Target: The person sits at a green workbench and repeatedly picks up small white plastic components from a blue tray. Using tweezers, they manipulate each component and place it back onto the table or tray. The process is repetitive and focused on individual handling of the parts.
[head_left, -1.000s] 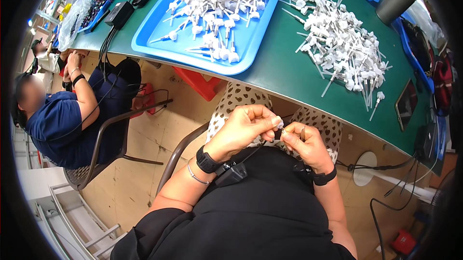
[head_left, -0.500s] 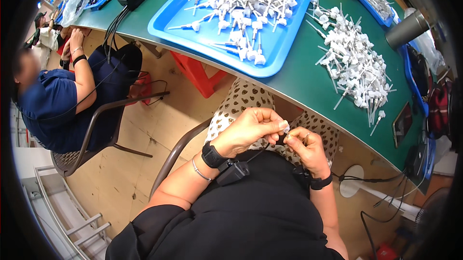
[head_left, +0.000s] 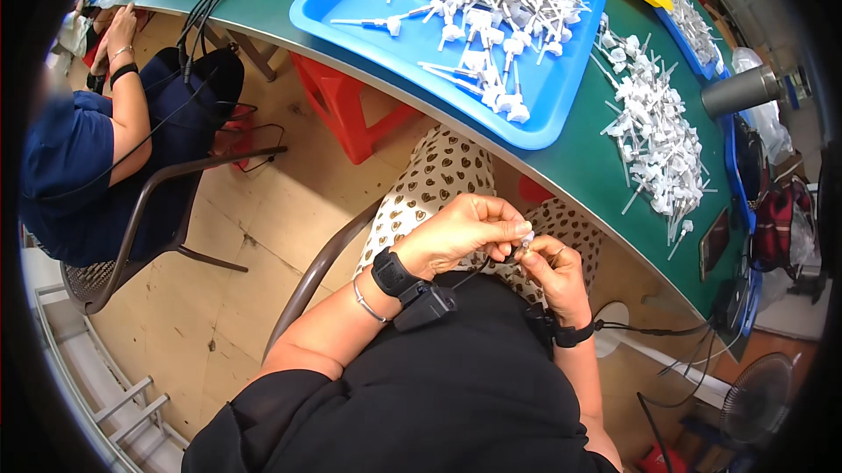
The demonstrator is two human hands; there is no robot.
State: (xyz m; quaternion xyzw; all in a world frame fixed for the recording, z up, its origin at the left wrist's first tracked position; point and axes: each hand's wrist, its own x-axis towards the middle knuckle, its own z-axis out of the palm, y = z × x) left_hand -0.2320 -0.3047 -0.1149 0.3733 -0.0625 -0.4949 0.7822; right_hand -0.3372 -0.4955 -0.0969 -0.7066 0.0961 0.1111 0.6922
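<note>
The left hand (head_left: 456,232) and the right hand (head_left: 553,267) meet over the lap, below the edge of the green worktop (head_left: 596,157). Both pinch one small white plastic part (head_left: 524,241) between their fingertips, so each hand is closed on it. The part sits right where the two hands touch, at the tips of the left fingers and just above the right thumb. It is too small to tell which way it points. A blue tray (head_left: 544,127) full of white parts lies up ahead of the hands. A loose pile of white parts (head_left: 653,144) lies ahead and to the right. Another person in blue (head_left: 66,166) sits far to the left.
</note>
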